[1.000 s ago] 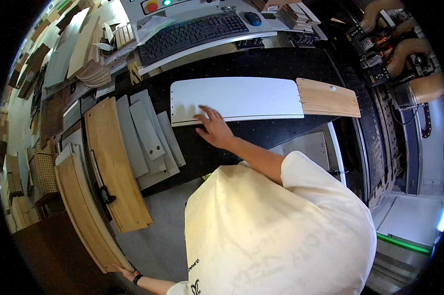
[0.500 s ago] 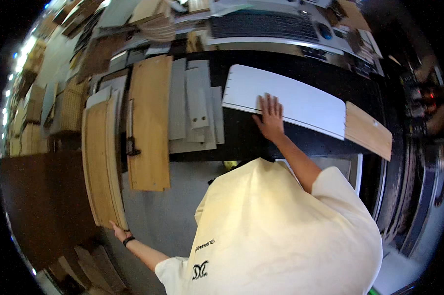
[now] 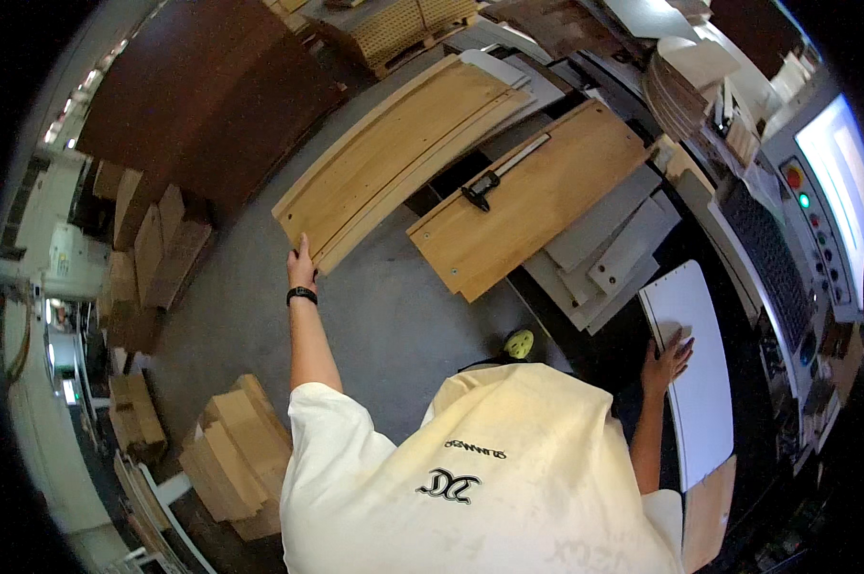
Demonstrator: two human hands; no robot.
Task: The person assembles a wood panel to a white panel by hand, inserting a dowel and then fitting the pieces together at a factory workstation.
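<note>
My left hand (image 3: 303, 263), wearing a dark wristband, grips the near corner of a long wooden board (image 3: 393, 143) with raised side strips. The fingers under its edge are partly hidden. To the right, my right hand (image 3: 667, 364) lies with fingers spread on a white panel (image 3: 704, 392) that has one rounded corner and notches on its short edge. A plain wooden piece (image 3: 707, 517) extends from the panel's near end. Between my hands, a second wooden board (image 3: 537, 201) carries a black-and-silver caliper (image 3: 494, 182).
Grey panels (image 3: 599, 258) are stacked beside the second board. At right stand a keyboard (image 3: 762, 253) and a control panel (image 3: 814, 220) with a lit screen. Cardboard pieces (image 3: 231, 459) lean at lower left, below a large brown sheet (image 3: 202, 96). Grey floor (image 3: 374, 325) shows between.
The view has swung to the left, bringing the control panel and the cardboard into sight. My left hand stays at the board's end, and my right hand still rests on the white panel.
</note>
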